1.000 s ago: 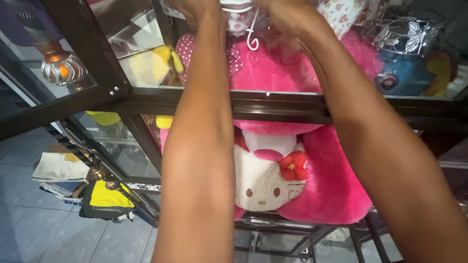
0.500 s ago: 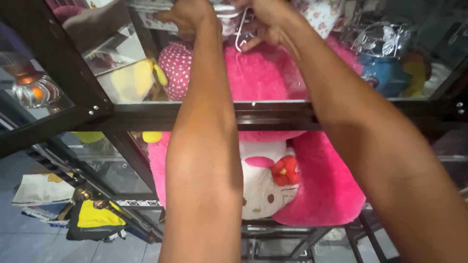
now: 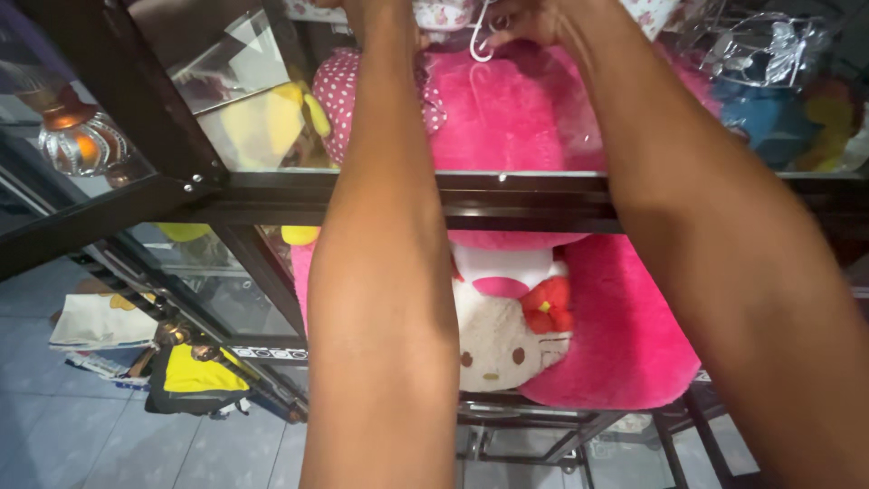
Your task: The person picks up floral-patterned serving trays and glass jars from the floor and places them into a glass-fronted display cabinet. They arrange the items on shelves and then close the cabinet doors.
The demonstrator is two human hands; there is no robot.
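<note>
Both my arms reach up to the top edge of the view, in front of a black-framed glass cabinet (image 3: 507,195). My right hand (image 3: 534,18) pinches a small white hanger hook (image 3: 480,43) beside a flowered white-and-pink cloth item (image 3: 444,13). My left hand (image 3: 376,9) is mostly cut off by the frame edge, next to that cloth; its grip is hidden. Behind the glass sits a big pink plush (image 3: 525,109) with a white cat-faced plush (image 3: 493,349) wearing a red bow below it.
A yellow plush (image 3: 272,118) and a plastic-wrapped blue toy (image 3: 769,100) share the cabinet shelf. An orange glass lamp (image 3: 81,140) stands at the left. On the tiled floor lie a yellow-and-black bag (image 3: 190,376) and some papers (image 3: 95,321).
The view has shifted slightly, so my hands sit higher in the frame and are more cut off. They stay at the white hook and cloth item.
</note>
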